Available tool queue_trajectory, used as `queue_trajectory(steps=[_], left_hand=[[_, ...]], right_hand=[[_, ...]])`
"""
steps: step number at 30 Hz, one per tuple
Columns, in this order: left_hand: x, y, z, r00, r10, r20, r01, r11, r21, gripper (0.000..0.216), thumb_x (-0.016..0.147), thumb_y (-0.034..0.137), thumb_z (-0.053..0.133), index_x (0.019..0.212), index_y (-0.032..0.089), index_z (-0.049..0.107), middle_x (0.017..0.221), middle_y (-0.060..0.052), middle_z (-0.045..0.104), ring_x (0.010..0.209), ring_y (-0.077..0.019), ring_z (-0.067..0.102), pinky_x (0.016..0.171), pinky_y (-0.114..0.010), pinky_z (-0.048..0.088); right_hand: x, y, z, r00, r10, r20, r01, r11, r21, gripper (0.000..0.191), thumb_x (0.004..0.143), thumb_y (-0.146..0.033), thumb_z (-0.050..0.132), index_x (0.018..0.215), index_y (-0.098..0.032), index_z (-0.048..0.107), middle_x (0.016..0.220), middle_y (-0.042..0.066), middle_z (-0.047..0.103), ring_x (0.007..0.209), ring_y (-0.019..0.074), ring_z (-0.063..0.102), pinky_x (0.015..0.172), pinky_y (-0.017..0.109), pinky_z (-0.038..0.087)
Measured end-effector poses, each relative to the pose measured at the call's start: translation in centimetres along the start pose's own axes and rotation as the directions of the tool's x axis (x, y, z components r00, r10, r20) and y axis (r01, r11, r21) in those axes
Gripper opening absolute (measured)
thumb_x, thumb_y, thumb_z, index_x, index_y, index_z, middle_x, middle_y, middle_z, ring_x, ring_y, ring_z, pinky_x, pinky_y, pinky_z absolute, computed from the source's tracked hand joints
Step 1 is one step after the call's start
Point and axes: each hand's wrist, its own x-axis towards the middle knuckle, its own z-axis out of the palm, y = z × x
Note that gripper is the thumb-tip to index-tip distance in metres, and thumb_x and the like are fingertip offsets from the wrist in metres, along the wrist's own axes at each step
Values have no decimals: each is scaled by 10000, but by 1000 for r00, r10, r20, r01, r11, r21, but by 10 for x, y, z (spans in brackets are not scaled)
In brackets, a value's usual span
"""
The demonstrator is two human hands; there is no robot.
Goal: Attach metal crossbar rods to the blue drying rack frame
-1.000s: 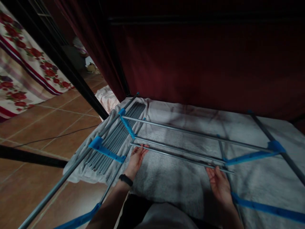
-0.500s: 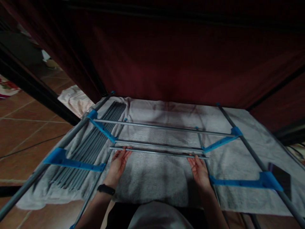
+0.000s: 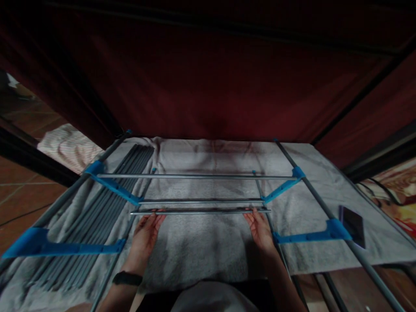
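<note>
A loose grey metal tube (image 3: pixel 201 212) lies level across my two hands. My left hand (image 3: pixel 147 229) grips it near its left end, a dark band round the wrist. Near the other end my right hand (image 3: pixel 258 226) pinches the same tube between thumb and fingers. Just beyond it, two crossbars, a nearer bar (image 3: pixel 201 201) and a farther bar (image 3: pixel 195 176), span a frame of grey poles. Blue plastic brackets join the frame: a left rear bracket (image 3: pixel 113 184), a left front bracket (image 3: pixel 65 248), a right rear bracket (image 3: pixel 284 186) and a right front bracket (image 3: pixel 315 236).
A bundle of several grey tubes (image 3: pixel 97 221) lies on the pale blanket (image 3: pixel 201 247) at the left, partly under the frame. A dark phone (image 3: pixel 352 226) rests at the right. Dark red fabric (image 3: pixel 211 86) rises behind. Striped cloth (image 3: pixel 69 147) lies at far left.
The view has turned somewhat to the right, so the frame and hands appear farther left. Both hands still hold the tube, which now looks more level and nearly parallel to the crossbars.
</note>
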Motion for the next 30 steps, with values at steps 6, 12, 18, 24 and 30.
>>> queue_trajectory(steps=[6,12,18,24,30], left_hand=[[2,-3,-2,1000,13,12,-12,997,-82,146,763,138,711,770,265,640,841,19,753,1000,-223,751,1057,-444,585],[3,1,1,999,21,-44,-21,1000,-12,130,769,177,719,725,254,624,757,14,725,874,-223,759,1035,-477,594],[5,0,-3,999,9,-33,-8,1000,19,124,828,204,697,745,248,616,762,16,717,836,-201,755,1049,-444,585],[8,-1,-6,999,-2,-41,1,1000,-4,80,852,236,691,792,243,638,745,14,715,777,-188,746,1027,-418,594],[6,3,-6,998,-13,57,11,999,35,30,832,260,714,848,235,706,921,-20,781,998,-211,760,1059,-376,572]], right_hand=[[-1,-1,2,999,-1,37,1,1000,10,317,639,-374,931,842,-276,708,947,-2,761,962,201,730,958,407,603],[-4,-4,6,999,6,50,-6,1000,6,297,664,-354,909,856,-254,705,1010,30,770,1011,220,739,1012,429,588],[-2,-6,15,999,11,37,-13,999,47,315,666,-370,912,834,-271,664,982,9,780,960,212,747,914,409,621],[5,-2,16,998,5,56,-5,1000,10,316,728,-445,883,757,-275,618,789,-12,722,810,168,731,859,338,623],[6,1,16,999,35,18,-35,999,-11,347,721,-460,885,759,-256,607,772,-1,709,742,156,705,804,315,618]])
